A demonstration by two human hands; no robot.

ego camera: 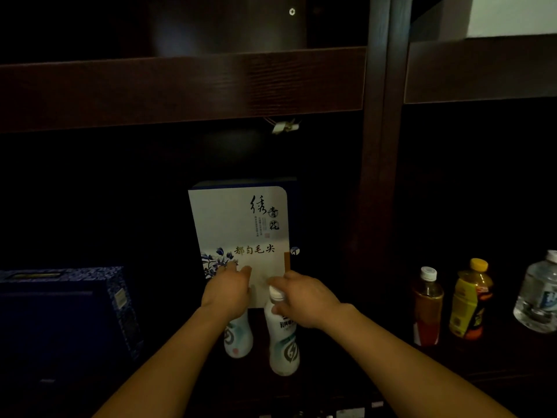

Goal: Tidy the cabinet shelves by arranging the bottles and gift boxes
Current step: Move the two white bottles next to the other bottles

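A white gift box point(238, 224) with blue flowers and dark lettering stands upright at the back of the dark middle shelf. In front of it stand two white drink bottles. My left hand point(227, 292) is closed over the top of the left bottle point(238, 339). Around the neck of the right bottle point(283, 345), just under its white cap, my right hand point(304, 300) is wrapped. Both bottles are upright on the shelf, close together.
A dark blue patterned gift box point(66, 315) sits at the left of the same shelf. Right of a wooden upright point(376, 176) stand a brown tea bottle point(426, 306), a yellow-capped bottle point(470, 300) and a clear water bottle point(539, 297). A shelf board point(180, 89) runs overhead.
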